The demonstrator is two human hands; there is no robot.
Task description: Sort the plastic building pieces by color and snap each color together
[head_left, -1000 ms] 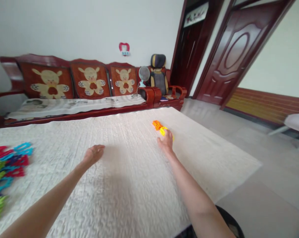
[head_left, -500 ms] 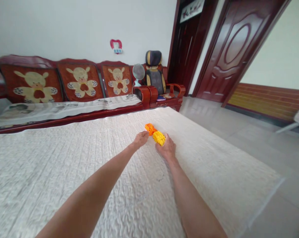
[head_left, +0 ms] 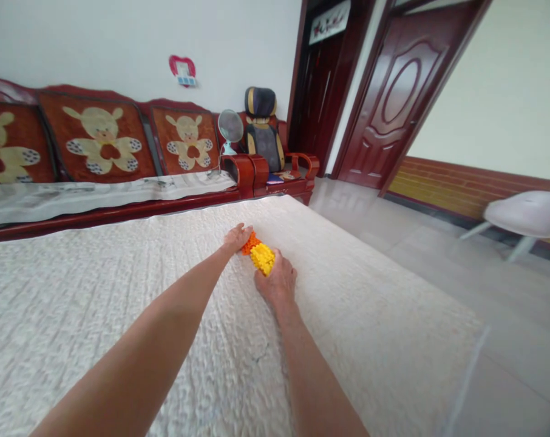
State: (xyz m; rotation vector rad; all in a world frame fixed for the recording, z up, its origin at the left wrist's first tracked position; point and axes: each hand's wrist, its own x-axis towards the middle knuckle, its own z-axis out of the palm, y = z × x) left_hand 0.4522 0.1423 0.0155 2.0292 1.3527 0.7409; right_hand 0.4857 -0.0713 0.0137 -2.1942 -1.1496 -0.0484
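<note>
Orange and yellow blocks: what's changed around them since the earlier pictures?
The left hand has moved right to the orange block, apparently touching it now. Both blocks seem to have shifted slightly toward the person. The right hand stays on the yellow block, which still adjoins the orange one.

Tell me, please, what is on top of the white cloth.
Orange pieces and yellow pieces; the left hand touches the orange, the right hand the yellow. What the hands cover cannot be seen.

Both forearms point(head_left: 168, 318) reach forward and converge, left hand point(head_left: 237, 238) slightly farther out, right hand point(head_left: 279, 281) curled in a grip.
</note>
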